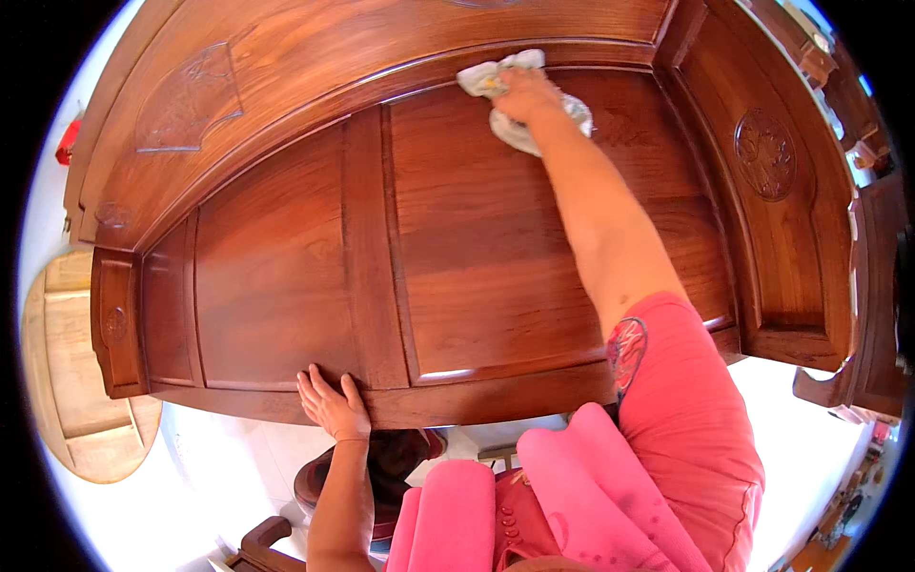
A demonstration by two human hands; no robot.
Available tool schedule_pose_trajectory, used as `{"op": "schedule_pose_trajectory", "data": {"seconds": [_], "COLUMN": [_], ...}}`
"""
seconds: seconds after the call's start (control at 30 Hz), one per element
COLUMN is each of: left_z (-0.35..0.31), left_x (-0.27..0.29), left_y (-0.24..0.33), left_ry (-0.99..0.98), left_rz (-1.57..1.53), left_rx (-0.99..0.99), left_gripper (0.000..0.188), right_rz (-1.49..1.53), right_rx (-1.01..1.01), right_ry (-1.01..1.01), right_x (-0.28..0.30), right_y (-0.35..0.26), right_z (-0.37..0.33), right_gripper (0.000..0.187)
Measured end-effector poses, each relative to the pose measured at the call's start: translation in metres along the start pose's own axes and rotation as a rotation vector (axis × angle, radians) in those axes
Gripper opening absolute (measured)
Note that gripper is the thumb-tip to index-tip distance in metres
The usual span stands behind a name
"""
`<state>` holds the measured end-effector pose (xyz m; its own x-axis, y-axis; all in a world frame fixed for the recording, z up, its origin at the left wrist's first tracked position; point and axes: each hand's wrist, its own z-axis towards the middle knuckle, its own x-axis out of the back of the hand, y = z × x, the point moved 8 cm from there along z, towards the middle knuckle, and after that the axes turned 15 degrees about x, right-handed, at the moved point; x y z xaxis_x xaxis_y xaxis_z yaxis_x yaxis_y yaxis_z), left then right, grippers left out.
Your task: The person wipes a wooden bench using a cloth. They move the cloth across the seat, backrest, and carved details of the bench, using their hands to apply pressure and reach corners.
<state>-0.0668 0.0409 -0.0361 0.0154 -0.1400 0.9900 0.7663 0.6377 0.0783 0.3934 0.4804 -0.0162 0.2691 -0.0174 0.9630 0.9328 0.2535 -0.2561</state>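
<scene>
Apparently mid-wipe — your R hand grips the cloth at back of bench seat, L hand empty, fingers spread — done vs. remaining unclear.

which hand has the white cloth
The right hand, stretched out to the backrest's foot, has the white cloth; the left hand lies spread on the seat's front edge, without a cloth.

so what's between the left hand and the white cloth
In the head view, just the wooden dividing strip, then bare right seat panel, between left hand and white cloth.
</scene>
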Motion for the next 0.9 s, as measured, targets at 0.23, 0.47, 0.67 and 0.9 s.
{"op": "schedule_pose_trajectory", "data": {"seconds": [0.23, 0.47, 0.67, 0.9], "left_z": [0.001, -0.005, -0.001, 0.001], "left_x": [0.004, 0.005, 0.006, 0.0], "left_y": [0.009, 0.0, 0.005, 0.003], "left_ry": [-0.001, -0.012, -0.037, -0.014], "left_rz": [-0.023, -0.015, -0.051, -0.067], "left_rx": [-0.001, 0.036, 0.063, 0.072], "left_gripper": [0.07, 0.071, 0.073, 0.074], "right_rz": [0.099, 0.164, -0.004, -0.138], "right_rx": [0.201, 0.473, 0.284, -0.404], "right_ry": [-0.157, -0.174, 0.018, 0.133], "right_x": [-0.037, -0.049, -0.026, 0.043], "right_y": [-0.166, -0.235, -0.116, 0.1], "right_z": [0.021, -0.058, -0.14, -0.293], "right_gripper": [0.07, 0.064, 0.06, 0.064]}}
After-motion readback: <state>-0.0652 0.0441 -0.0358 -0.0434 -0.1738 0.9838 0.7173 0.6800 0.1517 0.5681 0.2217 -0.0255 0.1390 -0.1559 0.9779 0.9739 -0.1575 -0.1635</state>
